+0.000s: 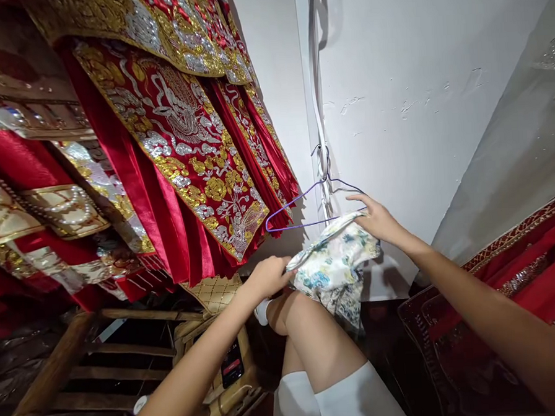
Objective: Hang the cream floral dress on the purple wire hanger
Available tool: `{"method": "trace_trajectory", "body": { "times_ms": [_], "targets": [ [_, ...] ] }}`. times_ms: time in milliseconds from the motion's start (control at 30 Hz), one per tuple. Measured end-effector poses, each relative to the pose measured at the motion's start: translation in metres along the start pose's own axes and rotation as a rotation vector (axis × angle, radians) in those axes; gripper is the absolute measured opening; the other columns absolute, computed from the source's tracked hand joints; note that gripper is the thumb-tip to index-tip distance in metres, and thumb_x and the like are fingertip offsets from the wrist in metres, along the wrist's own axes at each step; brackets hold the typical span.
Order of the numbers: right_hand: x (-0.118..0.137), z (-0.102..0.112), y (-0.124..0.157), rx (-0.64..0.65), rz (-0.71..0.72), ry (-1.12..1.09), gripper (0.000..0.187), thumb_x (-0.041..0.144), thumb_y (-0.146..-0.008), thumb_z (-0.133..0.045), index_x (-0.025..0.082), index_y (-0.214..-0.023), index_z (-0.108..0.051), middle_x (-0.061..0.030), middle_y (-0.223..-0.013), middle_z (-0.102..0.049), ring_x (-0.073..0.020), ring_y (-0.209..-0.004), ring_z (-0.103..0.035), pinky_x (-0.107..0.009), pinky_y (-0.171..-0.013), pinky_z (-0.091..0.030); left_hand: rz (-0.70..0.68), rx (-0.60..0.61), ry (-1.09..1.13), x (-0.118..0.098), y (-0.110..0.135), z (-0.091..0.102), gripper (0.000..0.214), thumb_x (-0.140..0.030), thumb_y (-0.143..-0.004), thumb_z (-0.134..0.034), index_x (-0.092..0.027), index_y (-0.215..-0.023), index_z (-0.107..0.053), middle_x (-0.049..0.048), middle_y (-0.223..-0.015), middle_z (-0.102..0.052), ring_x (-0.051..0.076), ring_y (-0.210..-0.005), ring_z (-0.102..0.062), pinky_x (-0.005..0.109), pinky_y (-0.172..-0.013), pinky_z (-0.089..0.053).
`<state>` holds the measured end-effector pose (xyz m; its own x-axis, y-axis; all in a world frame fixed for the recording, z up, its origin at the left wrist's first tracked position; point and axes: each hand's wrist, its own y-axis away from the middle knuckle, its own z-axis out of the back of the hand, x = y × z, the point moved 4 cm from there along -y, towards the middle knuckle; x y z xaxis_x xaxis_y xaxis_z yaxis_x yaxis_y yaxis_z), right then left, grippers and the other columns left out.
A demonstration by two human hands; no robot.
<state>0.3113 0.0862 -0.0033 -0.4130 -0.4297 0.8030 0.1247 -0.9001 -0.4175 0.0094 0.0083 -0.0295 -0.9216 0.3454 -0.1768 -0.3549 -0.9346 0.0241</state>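
Note:
A white garment with a blue, yellow and green floral print is stretched between my hands above my knees; its folds hide its exact kind. My left hand is closed on its left end. Closed on the upper right edge is my right hand, its index finger stretched out over the right corner of a purple hanger. That hanger hangs by its hook from a white strip on the wall. Its left corner shows bare, while the right corner is partly covered by my right hand.
Red robes with gold and silver embroidery hang close on the left. Below them stand a bamboo chair and a bamboo stool with a phone on it. More red beaded fabric is at the right, by the white wall.

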Motion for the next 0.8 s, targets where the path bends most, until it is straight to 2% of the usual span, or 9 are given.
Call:
{"method": "trace_trajectory", "body": {
  "times_ms": [67,167,233,300,367,433,533,667,800],
  "targets": [
    [-0.011,-0.021,-0.016,-0.013,-0.015,-0.038,0.046,0.023,-0.072,-0.058,0.020,-0.117,-0.070,-0.0035,-0.089,-0.072,-0.0181,-0.068,-0.057,-0.030,-0.068,-0.045,0.120,-0.024,-0.112,0.006,0.001,0.009,0.020,-0.030,-0.095,-0.053,-0.021,-0.104,-0.069,0.0163,-0.097,-0.074,0.034,-0.093,-0.071,0.036,-0.078,-0.049],
    [-0.024,-0.045,-0.021,0.039,-0.001,-0.065,0.018,0.027,-0.073,-0.054,0.020,-0.081,-0.069,-0.0029,-0.077,-0.068,-0.0201,-0.072,-0.058,-0.030,-0.069,-0.045,0.185,0.014,-0.170,0.009,0.013,0.003,0.023,-0.032,-0.097,-0.051,-0.018,-0.099,-0.070,0.0194,-0.095,-0.074,0.036,-0.091,-0.072,0.039,-0.077,-0.050],
    [-0.029,-0.046,-0.009,0.033,0.013,-0.061,0.013,0.027,-0.073,-0.050,0.021,-0.066,-0.059,-0.0006,-0.065,-0.061,-0.0191,-0.066,-0.053,-0.029,-0.063,-0.040,0.132,0.109,-0.121,0.007,0.026,-0.014,0.026,-0.038,-0.096,-0.054,-0.020,-0.088,-0.071,0.0162,-0.089,-0.075,0.034,-0.086,-0.073,0.037,-0.074,-0.049],
    [-0.032,-0.037,0.009,0.008,0.016,-0.052,0.012,0.026,-0.072,-0.048,0.022,-0.061,-0.051,0.0021,-0.059,-0.052,-0.0166,-0.060,-0.045,-0.028,-0.058,-0.033,0.092,0.188,-0.065,0.006,0.038,-0.029,0.030,-0.040,-0.096,-0.054,-0.021,-0.081,-0.071,0.0150,-0.086,-0.076,0.032,-0.083,-0.073,0.036,-0.073,-0.049],
    [-0.029,-0.023,0.026,-0.015,0.014,-0.038,0.010,0.024,-0.071,-0.048,0.023,-0.061,-0.047,0.0042,-0.056,-0.043,-0.0145,-0.057,-0.038,-0.027,-0.055,-0.028,0.116,0.172,-0.046,0.008,0.043,-0.031,0.028,-0.033,-0.096,-0.051,-0.020,-0.083,-0.073,0.0171,-0.089,-0.077,0.033,-0.086,-0.073,0.038,-0.076,-0.050],
    [-0.019,-0.008,0.035,-0.066,0.029,-0.007,0.009,0.023,-0.070,-0.048,0.023,-0.062,-0.043,0.0047,-0.055,-0.037,-0.0138,-0.057,-0.034,-0.027,-0.054,-0.025,0.167,0.072,-0.042,0.011,0.038,-0.019,0.026,-0.026,-0.096,-0.048,-0.019,-0.090,-0.073,0.0189,-0.096,-0.077,0.033,-0.091,-0.073,0.040,-0.082,-0.050],
    [0.004,0.013,0.035,-0.161,0.105,0.041,0.011,0.021,-0.067,-0.047,0.024,-0.061,-0.039,0.0037,-0.056,-0.034,-0.0142,-0.057,-0.033,-0.027,-0.055,-0.025,0.165,-0.143,0.035,0.011,0.016,0.015,0.025,-0.025,-0.097,-0.043,-0.018,-0.099,-0.066,0.0197,-0.104,-0.074,0.032,-0.094,-0.069,0.042,-0.086,-0.050],
    [0.027,0.029,0.030,-0.182,0.249,0.044,0.006,0.018,-0.063,-0.049,0.023,-0.060,-0.047,0.0001,-0.063,-0.047,-0.0177,-0.065,-0.046,-0.029,-0.061,-0.034,-0.024,-0.514,0.179,0.004,-0.006,0.061,0.014,-0.027,-0.094,-0.042,-0.022,-0.087,-0.052,0.0135,-0.099,-0.066,0.029,-0.092,-0.062,0.041,-0.086,-0.049],
    [0.028,0.030,0.034,-0.106,0.277,-0.053,0.012,0.016,-0.063,-0.048,0.023,-0.065,-0.058,-0.0024,-0.070,-0.058,-0.0216,-0.074,-0.057,-0.030,-0.066,-0.041,-0.104,-0.712,0.390,0.005,-0.017,0.085,0.012,-0.033,-0.093,-0.048,-0.024,-0.086,-0.049,0.0047,-0.090,-0.063,0.022,-0.083,-0.059,0.034,-0.081,-0.048]
  ]
}}
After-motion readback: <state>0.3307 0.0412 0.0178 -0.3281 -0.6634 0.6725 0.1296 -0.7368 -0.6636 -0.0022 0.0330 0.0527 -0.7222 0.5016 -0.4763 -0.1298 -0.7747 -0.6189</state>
